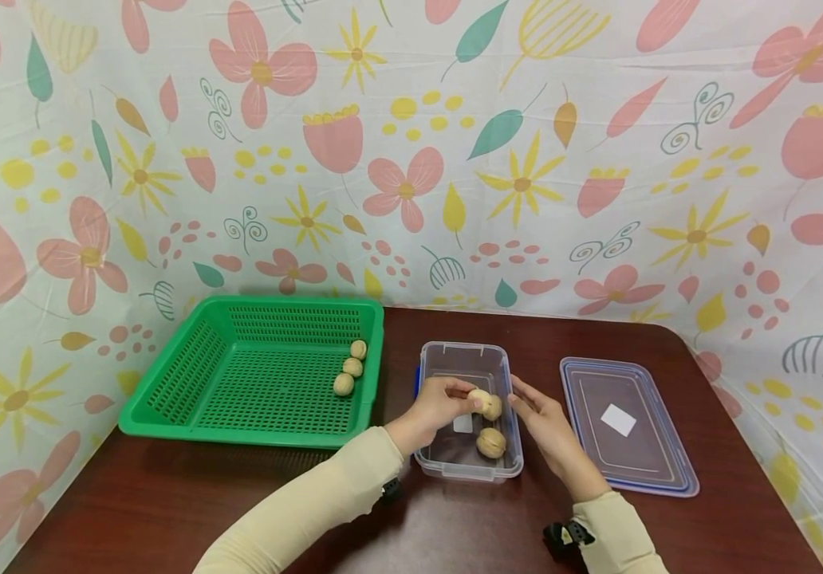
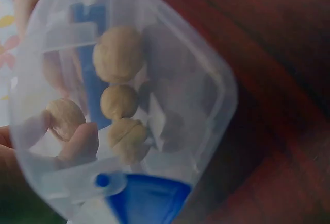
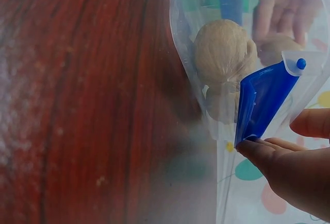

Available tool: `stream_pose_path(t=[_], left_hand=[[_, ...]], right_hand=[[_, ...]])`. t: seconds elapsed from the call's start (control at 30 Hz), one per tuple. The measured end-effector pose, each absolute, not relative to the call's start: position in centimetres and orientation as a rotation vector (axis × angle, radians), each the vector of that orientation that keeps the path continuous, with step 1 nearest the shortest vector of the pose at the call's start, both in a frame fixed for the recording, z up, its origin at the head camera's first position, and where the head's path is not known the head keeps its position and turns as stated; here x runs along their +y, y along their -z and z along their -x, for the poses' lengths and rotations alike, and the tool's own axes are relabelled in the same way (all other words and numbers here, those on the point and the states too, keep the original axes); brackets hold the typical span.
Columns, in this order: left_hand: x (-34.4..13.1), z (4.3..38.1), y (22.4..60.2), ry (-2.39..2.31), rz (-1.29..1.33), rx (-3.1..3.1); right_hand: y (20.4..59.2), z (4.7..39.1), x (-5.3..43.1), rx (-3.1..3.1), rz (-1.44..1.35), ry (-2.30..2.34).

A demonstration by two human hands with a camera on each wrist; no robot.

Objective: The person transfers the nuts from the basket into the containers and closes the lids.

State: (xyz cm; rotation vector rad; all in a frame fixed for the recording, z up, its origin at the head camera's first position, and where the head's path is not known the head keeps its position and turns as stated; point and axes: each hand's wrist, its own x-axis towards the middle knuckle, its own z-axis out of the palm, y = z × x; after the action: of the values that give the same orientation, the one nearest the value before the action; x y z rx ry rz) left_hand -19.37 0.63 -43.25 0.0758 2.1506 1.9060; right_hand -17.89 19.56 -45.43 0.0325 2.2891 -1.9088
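My left hand [image 1: 436, 408] pinches a walnut [image 2: 66, 118] between thumb and fingertips, over the inside of a clear plastic container [image 1: 454, 469]. Inside that container a large walnut [image 1: 491, 442] lies near the front right corner, and another walnut [image 1: 494, 409] sits behind it, partly covered by the held one. Through the clear wall the left wrist view shows a third, smaller walnut [image 2: 118, 102] between them. My right hand [image 1: 546, 422] rests against the container's right side with fingers extended, fingertips at a blue latch [image 3: 265, 100] that hangs folded out.
A green slotted basket [image 1: 250, 438] stands to the left, with three walnuts [image 1: 352, 367] in a row along its right side. On the right lies a clear lid [image 1: 630, 458] with a blue seal and a white label. A flowered cloth [image 1: 411, 119] hangs behind the dark table [image 1: 426, 526].
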Motion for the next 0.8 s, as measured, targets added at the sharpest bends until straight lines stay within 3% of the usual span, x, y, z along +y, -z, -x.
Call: stream_pose_path(t=[0.47,0.8], left_hand=[[1.3,19.4,44.7,-1.812,-0.062,2.299],[0.9,19.2,43.7,-1.788,-0.129,2.330]], right_hand=[[45.4,17.8,19.6,2.288,-0.029,1.913],[45.4,18.0,19.5,2.276,-0.025,1.916]])
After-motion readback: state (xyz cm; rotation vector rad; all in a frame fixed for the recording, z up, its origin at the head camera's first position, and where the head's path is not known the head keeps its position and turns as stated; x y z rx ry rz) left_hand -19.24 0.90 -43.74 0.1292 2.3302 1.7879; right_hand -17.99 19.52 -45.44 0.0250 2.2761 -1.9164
